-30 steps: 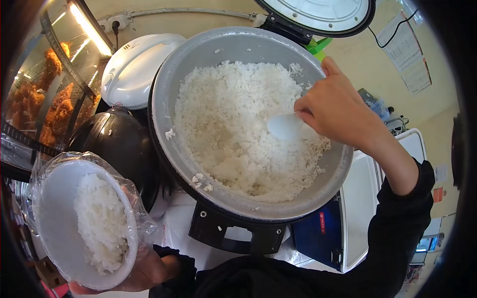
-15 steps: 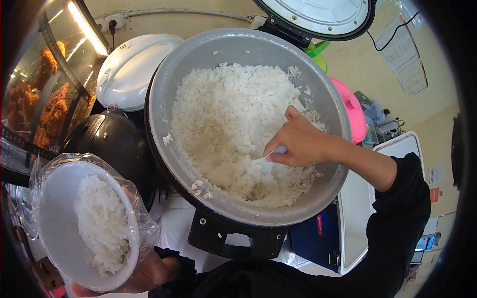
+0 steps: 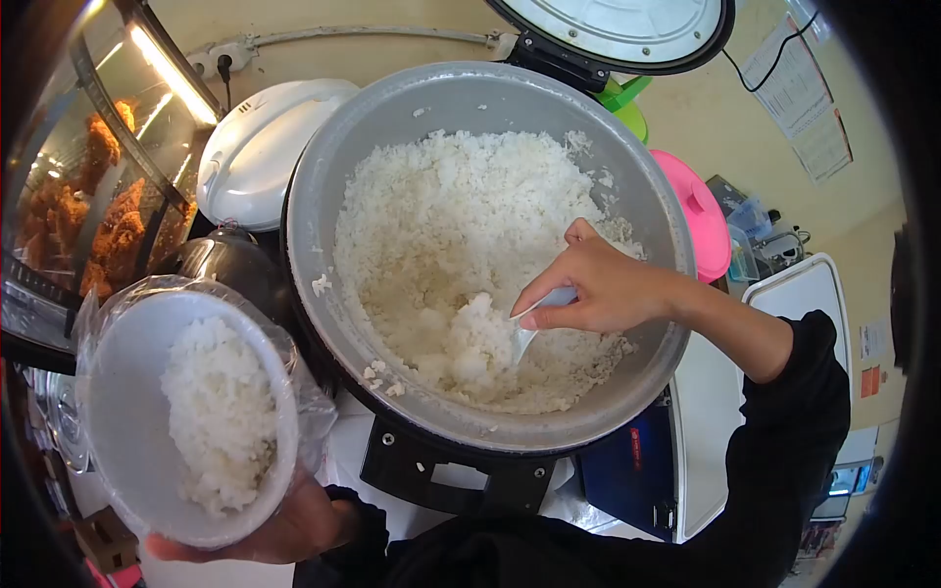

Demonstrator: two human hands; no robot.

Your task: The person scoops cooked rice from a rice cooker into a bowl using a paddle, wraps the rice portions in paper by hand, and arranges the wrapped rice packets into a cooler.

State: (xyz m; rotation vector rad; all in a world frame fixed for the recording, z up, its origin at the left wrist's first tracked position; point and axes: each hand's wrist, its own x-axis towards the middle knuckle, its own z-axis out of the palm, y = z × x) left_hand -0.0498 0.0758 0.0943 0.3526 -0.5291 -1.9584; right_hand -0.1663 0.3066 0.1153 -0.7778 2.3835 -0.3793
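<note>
My left hand (image 3: 299, 524) grips a white bowl (image 3: 123, 421) from below, at the lower left. Clear plastic film wraps the bowl, and a mound of cooked rice (image 3: 221, 412) lies in it. Inside the large open rice cooker (image 3: 328, 211), my right hand (image 3: 613, 284) pinches a white rice paddle (image 3: 526, 338) between thumb and fingers. The paddle's blade is partly buried in the rice (image 3: 451, 196), with a loose clump of grains heaped just left of it. A hollow shows in the rice on that side.
A glass display case (image 3: 162, 127) with fried chicken stands at the left. Beside it are a white lid (image 3: 270, 147) and a dark rounded appliance (image 3: 230, 265). The cooker's raised lid (image 3: 627, 34) is behind, a pink lid (image 3: 698, 211) and a white-rimmed cooler box (image 3: 706, 441) to the right.
The paddle has tilted and a clump of rice has risen beside it. My left hand has brought the bowl slightly right and up, closer to the cooker.
</note>
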